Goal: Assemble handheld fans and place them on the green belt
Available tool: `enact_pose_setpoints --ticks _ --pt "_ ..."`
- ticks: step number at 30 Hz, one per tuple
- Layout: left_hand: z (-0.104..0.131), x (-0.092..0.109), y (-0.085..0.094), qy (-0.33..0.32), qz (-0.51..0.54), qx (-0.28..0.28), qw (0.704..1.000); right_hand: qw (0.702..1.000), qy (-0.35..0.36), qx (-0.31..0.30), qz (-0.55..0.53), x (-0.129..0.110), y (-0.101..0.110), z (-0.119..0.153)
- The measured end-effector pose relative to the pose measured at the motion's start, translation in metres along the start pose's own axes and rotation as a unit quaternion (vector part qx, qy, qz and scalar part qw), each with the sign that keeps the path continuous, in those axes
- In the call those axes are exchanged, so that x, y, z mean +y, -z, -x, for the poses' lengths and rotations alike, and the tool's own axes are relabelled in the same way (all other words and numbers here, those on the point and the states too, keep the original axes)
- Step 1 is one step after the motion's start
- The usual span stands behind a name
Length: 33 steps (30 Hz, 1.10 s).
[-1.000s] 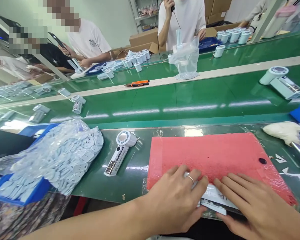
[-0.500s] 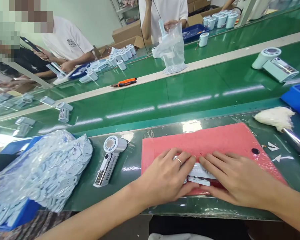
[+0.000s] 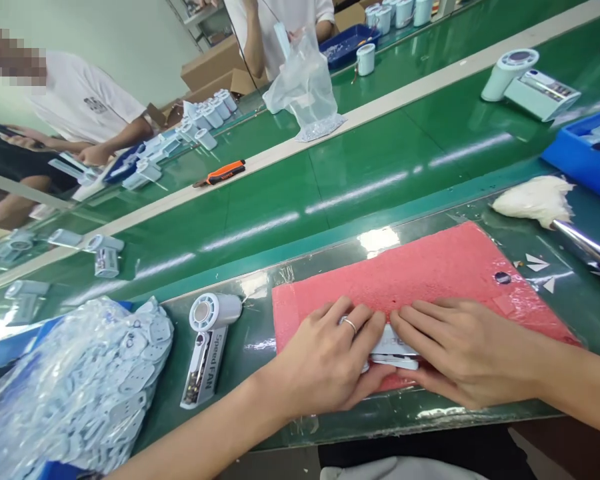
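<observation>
The fan casing (image 3: pixel 394 343) lay on the near part of the red mat (image 3: pixel 350 287), partly hidden by my hands. I had the left fingers (image 3: pixel 369 335) clamped on its left end and the right fingers (image 3: pixel 420 333) clamped on its right. The "Speed FAN" handheld fan (image 3: pixel 210 353) lay left of the mat, near the bag of plastic parts (image 3: pixel 125 380).

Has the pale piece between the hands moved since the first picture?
Yes: the pale piece is farther from the person, in from the red mat's near edge.
</observation>
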State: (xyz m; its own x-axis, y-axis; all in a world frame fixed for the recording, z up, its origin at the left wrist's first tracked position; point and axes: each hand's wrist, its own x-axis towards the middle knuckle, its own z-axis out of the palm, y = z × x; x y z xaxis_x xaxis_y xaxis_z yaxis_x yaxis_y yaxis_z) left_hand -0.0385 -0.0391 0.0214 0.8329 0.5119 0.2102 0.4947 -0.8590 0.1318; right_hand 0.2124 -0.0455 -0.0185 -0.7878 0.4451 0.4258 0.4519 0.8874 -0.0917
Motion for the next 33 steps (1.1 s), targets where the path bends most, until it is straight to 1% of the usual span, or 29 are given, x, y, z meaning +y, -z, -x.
enact_pose_setpoints --ticks 6,10,12,14,17,20,22,25,30,33 --pt "0.0 -0.004 -0.002 -0.021 0.001 0.004 1.0 0.999 -0.017 -0.002 -0.029 0.002 -0.004 0.0" --pt "-0.001 -0.005 0.0 -0.01 0.017 0.007 1.0 0.998 -0.043 0.008 -0.055 0.001 -0.004 -0.001" --pt "-0.002 -0.005 0.006 0.005 0.03 -0.009 1.0 0.999 -0.041 0.012 -0.027 -0.001 -0.001 -0.001" --pt "-0.005 -0.006 0.013 0.028 0.049 -0.018 0.998 0.998 -0.044 0.011 0.031 -0.003 0.005 -0.002" --pt "-0.012 -0.011 0.018 0.051 0.095 0.016 0.994 0.991 -0.076 0.004 0.11 -0.004 0.016 -0.005" --pt "-0.021 -0.022 0.014 0.058 0.159 0.038 0.985 0.987 -0.066 0.003 0.146 0.001 0.023 -0.013" --pt "-0.026 -0.03 0.01 0.067 0.213 0.038 0.974 0.991 -0.056 -0.023 0.119 0.005 0.025 -0.02" --pt "-0.03 -0.037 0.008 0.076 0.265 0.046 0.96 0.991 -0.067 -0.094 0.072 0.012 0.028 -0.031" --pt "-0.029 -0.039 0.007 0.073 0.27 0.034 0.959 0.976 -0.052 -0.208 0.042 0.027 0.04 -0.045" --pt "-0.028 -0.041 0.004 0.067 0.261 0.041 0.962 0.965 -0.053 -0.255 0.027 0.031 0.048 -0.05"
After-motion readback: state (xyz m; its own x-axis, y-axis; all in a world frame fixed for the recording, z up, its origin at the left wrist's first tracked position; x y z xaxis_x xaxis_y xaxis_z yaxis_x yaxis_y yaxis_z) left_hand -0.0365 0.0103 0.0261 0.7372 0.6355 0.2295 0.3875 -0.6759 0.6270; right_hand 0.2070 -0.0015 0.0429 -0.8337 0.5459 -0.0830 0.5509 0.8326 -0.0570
